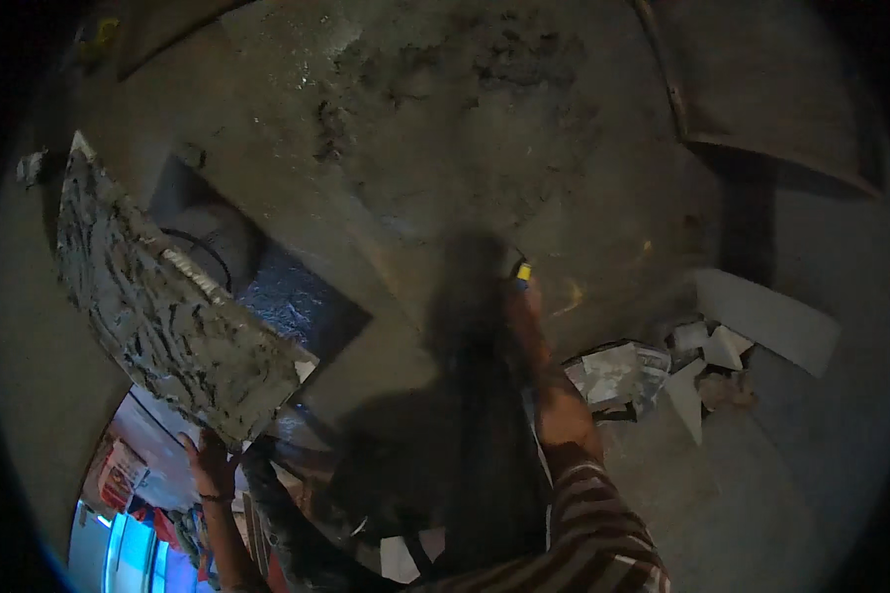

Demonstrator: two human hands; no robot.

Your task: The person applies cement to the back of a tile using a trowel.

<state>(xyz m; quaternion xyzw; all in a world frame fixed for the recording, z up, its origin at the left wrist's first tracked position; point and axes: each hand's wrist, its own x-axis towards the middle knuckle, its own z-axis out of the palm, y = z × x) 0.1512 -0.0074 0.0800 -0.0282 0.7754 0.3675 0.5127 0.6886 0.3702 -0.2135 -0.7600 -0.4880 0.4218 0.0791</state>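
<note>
At the lower left, my left hand (pixel 210 466) grips the lower edge of a long tile (pixel 173 306), which stands tilted. Thick, ridged grey mortar coats its facing side, and pale corners show at its ends. My right hand (pixel 527 296) reaches forward in the middle, its fingers closed round a small yellow and blue handle (pixel 523 273). What this handle belongs to is too dark to make out. Beneath the right hand spreads a grey, mortar-smeared surface (pixel 445 148) with darker, rougher patches at the far side.
Broken pale tile pieces (pixel 623 376) lie in a heap right of my right forearm, beside a long pale strip (pixel 766 321). A large panel (pixel 771 89) rises at the far right. Behind the tile is a dark, round-looking object (pixel 208 237). Coloured clutter (pixel 124 474) fills the lower left.
</note>
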